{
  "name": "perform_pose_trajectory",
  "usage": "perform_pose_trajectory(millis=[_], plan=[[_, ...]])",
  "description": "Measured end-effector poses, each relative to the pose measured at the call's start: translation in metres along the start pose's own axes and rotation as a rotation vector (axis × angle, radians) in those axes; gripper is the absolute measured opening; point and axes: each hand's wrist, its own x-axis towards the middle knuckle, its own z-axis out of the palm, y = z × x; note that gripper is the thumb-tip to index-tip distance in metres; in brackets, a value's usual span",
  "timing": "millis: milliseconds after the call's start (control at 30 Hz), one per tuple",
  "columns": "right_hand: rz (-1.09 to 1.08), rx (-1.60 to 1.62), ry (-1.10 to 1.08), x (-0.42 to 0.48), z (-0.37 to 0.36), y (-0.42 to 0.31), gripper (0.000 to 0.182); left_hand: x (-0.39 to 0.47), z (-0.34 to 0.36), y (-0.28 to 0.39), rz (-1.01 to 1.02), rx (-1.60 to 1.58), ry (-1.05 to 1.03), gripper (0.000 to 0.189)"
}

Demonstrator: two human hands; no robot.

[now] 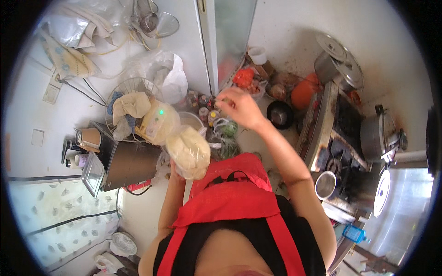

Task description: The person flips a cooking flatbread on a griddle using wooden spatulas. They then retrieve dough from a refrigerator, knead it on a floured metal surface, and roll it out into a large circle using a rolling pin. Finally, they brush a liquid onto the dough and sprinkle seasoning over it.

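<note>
My left hand (177,172) supports a clear plastic bag of pale yellowish contents (190,151) from its lower left side; most of its fingers are hidden behind the bag. Out in front and to the right, my right hand (236,105) is raised with bent fingers; whether something small sits between thumb and fingers cannot be told. Under and beyond it stand bottles (213,115) with coloured caps, and plastic bags of green vegetables (228,129) lie near. Touching or close behind the held bag is a pale yellow rounded appliance (162,122) with a green light.
A wire basket (145,82) with cloths stands at left beside a dark cabinet (133,165). At right are a grimy gas stove (317,127), a steel pot (325,185) and a large lidded pot (373,138). A black pan (280,115) and orange bag (243,77) lie ahead.
</note>
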Motion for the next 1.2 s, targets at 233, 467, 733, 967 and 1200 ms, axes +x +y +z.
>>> perform_pose_trajectory(millis=[233,467,733,967,1200], plan=[[-0.218,-0.629,-0.039,0.212,-0.040,0.060,0.029,-0.013,-0.008,-0.002,0.388,0.044,0.138,0.086],[-0.359,-0.969,-0.112,0.341,-0.057,0.106,0.020,0.028,0.043,-0.023,0.672,0.043,0.262,0.078],[-0.693,-0.968,0.109,0.310,-0.077,0.141,0.014,0.128,0.098,-0.036,0.611,0.080,0.305,0.077],[-0.936,-0.588,0.294,0.247,-0.153,0.190,0.013,0.246,0.129,-0.039,0.386,-0.046,0.098,0.080],[-1.012,-0.605,0.479,0.198,-0.212,0.239,0.016,0.410,0.229,-0.002,0.290,0.112,0.003,0.078]])
